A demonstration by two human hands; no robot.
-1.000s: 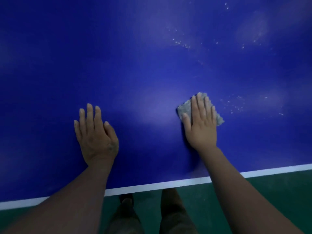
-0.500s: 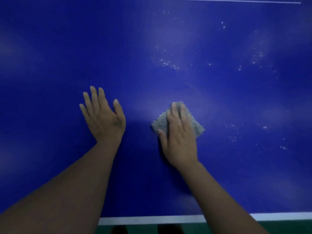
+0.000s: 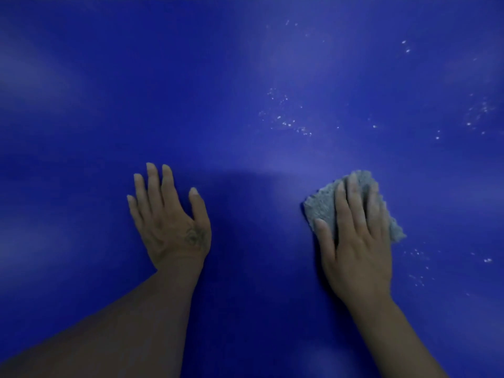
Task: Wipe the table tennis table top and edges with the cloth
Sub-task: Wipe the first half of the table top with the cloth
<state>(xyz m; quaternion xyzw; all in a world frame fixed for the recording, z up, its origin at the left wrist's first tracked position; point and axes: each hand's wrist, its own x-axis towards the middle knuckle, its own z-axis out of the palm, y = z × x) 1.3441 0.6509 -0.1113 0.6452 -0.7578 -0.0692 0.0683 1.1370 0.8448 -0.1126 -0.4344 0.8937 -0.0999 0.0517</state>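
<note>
Fingers (image 3: 345, 203) of the right hand (image 3: 357, 252) lie straight, pressing the gray cloth (image 3: 321, 207) flat on the blue table (image 3: 95, 91) at 4 o'clock, the left hand (image 3: 169, 216) rests flat and empty at 8 o'clock, and white specks (image 3: 289, 124) at 1 o'clock look not yet wiped.
</note>
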